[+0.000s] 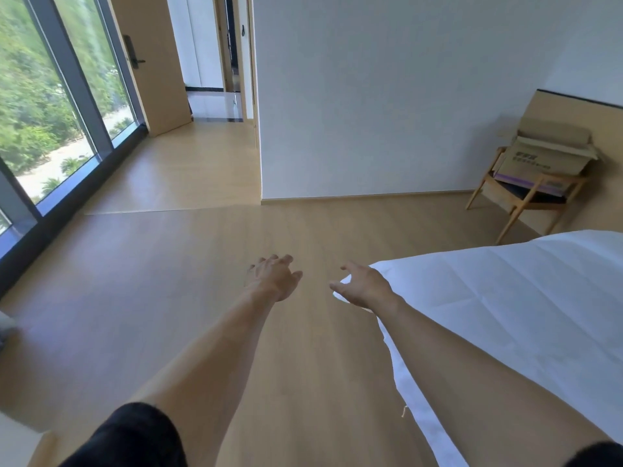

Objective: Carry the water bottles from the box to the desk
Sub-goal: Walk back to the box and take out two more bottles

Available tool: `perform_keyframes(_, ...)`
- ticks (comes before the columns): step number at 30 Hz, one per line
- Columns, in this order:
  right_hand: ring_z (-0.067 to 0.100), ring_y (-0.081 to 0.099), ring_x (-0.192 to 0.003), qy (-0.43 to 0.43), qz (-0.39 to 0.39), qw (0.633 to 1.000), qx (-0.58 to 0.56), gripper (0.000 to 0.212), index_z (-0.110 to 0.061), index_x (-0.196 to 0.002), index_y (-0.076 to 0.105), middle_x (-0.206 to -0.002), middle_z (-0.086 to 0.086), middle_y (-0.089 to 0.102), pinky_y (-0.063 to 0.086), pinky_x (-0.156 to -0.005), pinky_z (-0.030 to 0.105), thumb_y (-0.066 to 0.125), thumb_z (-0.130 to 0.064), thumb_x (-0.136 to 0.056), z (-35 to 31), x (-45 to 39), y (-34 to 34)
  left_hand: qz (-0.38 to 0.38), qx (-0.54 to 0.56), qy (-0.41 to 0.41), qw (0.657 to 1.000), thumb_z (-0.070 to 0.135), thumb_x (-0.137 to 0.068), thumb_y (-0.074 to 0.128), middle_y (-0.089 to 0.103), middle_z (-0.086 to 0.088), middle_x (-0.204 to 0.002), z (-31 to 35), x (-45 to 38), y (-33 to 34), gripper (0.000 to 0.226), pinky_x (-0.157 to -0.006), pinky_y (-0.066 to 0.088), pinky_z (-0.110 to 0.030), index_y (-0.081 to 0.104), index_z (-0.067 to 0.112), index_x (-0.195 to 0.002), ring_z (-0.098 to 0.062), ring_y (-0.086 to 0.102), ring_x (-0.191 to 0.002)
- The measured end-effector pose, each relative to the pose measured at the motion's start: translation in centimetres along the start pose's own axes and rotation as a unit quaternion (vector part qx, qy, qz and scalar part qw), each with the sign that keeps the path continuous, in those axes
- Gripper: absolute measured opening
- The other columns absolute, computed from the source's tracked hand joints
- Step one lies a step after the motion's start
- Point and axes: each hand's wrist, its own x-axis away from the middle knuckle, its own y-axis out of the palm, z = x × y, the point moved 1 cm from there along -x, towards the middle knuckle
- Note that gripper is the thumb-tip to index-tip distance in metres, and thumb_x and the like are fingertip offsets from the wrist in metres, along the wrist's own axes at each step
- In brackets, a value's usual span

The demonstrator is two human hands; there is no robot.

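Approach step judged in hand: left hand (273, 277) and right hand (362, 285) extended with fingers loosely spread, holding nothing; cardboard box (549, 152) on wooden chair (526, 193) at 2 o'clock, well apart; bottles not visible; next, walk to box

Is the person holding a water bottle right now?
No, the left hand and the right hand both reach out with nothing in them.
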Motion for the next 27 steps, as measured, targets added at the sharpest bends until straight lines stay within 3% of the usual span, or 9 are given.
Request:
perform_keyframes(18,0.026,0.046,-0.136,-0.007,-0.031,0.999,0.016,0.065,-0.027,-0.148,0.042,-0.151,0.0,0.048,0.042,-0.108,0.038,0.055,-0.058,-0.093,-2.6,-36.1,-4.6,0.015,-0.035,-0.019,0.999,0.054,-0.101,0.042,0.049,-0.003,-0.148,0.5,-33.2,-5.5,0.053,-0.109,0.033,-0.042,0.043,0.031,-0.148,-0.028,0.042,-0.137)
perform_keyframes(27,0.027,0.045,-0.137,0.002,-0.037,0.999,0.025,0.065,-0.027,-0.148,0.043,-0.15,0.003,0.048,0.041,-0.109,0.039,0.055,-0.057,-0.092,-2.1,-48.9,-6.5,-0.001,-0.033,-0.002,0.999,0.053,-0.101,0.042,0.049,-0.004,-0.148,3.0,-46.7,-6.0,0.053,-0.11,0.032,-0.041,0.043,0.03,-0.149,-0.028,0.042,-0.137)
